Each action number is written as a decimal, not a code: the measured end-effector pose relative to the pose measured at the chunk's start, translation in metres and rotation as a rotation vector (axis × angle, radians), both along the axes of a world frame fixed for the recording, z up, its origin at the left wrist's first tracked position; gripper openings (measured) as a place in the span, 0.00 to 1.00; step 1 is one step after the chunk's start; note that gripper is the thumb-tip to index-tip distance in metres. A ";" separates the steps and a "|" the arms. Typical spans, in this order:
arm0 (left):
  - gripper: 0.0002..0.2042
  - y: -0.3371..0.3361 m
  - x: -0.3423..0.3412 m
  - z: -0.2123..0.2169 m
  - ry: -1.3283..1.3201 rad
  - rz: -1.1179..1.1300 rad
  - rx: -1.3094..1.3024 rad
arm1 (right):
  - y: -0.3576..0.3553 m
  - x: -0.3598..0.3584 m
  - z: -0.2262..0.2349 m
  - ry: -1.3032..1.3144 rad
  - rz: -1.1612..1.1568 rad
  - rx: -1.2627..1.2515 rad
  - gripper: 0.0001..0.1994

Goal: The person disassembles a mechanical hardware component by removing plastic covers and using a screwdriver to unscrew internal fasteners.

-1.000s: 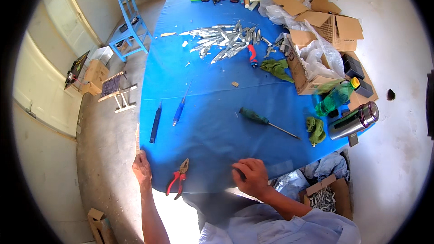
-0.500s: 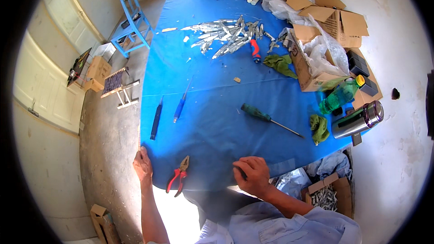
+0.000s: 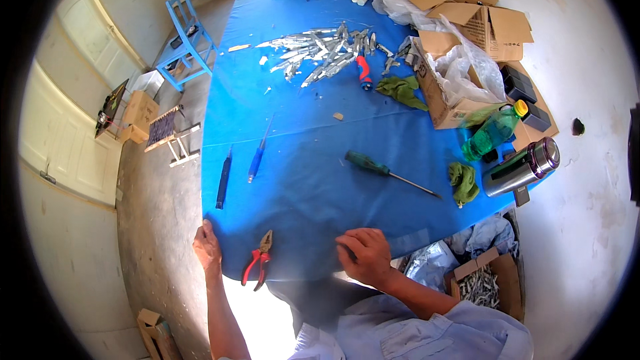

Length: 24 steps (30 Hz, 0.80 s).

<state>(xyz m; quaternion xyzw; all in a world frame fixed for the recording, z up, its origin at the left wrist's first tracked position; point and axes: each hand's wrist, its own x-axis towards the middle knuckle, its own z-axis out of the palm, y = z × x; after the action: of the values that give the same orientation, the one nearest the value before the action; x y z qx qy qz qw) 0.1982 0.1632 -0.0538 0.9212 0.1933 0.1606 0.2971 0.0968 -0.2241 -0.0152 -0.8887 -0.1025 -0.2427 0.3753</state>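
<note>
My left hand curled at the counter, red pliers just right of those fingers, my right hand half-curled farther across, both grips unclear

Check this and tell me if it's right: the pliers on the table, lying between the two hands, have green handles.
Wrong on the colour: the head view shows that the handles are red. The pliers do lie on the table, between the left hand and the right hand.
</note>
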 end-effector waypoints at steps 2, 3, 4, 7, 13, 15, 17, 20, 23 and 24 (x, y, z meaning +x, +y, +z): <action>0.30 0.005 0.001 -0.006 0.004 0.002 0.001 | 0.000 -0.001 0.000 0.005 0.006 0.002 0.10; 0.30 0.007 0.002 -0.007 0.006 0.002 0.002 | 0.000 -0.001 0.000 0.004 0.006 0.004 0.10; 0.30 0.008 0.002 -0.008 0.013 0.004 -0.001 | 0.000 0.000 0.000 0.004 0.005 0.006 0.09; 0.29 0.010 0.002 -0.010 0.018 0.001 0.003 | 0.001 0.000 0.001 -0.008 -0.009 0.015 0.09; 0.28 0.017 0.004 -0.017 -0.016 -0.027 0.042 | 0.001 -0.001 -0.001 -0.011 -0.010 0.016 0.09; 0.28 0.019 0.005 -0.017 -0.003 -0.024 0.072 | 0.001 -0.001 -0.002 -0.009 -0.008 0.012 0.09; 0.28 0.014 0.004 -0.015 -0.011 -0.020 0.050 | 0.000 -0.002 -0.002 -0.007 -0.006 0.005 0.09; 0.28 0.014 0.003 -0.014 -0.016 -0.030 0.039 | -0.001 -0.002 -0.002 -0.008 -0.001 0.001 0.09; 0.28 0.017 0.003 -0.017 -0.008 -0.014 0.039 | 0.000 -0.002 -0.002 -0.004 0.000 -0.003 0.09; 0.29 0.017 0.003 -0.016 -0.004 -0.002 0.041 | 0.000 -0.002 -0.001 -0.002 0.000 -0.007 0.09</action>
<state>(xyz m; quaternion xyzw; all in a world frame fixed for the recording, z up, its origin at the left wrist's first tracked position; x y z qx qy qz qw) 0.2015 0.1798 -0.0699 0.9269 0.1883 0.1662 0.2789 0.0947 -0.2240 -0.0164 -0.8897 -0.1036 -0.2431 0.3722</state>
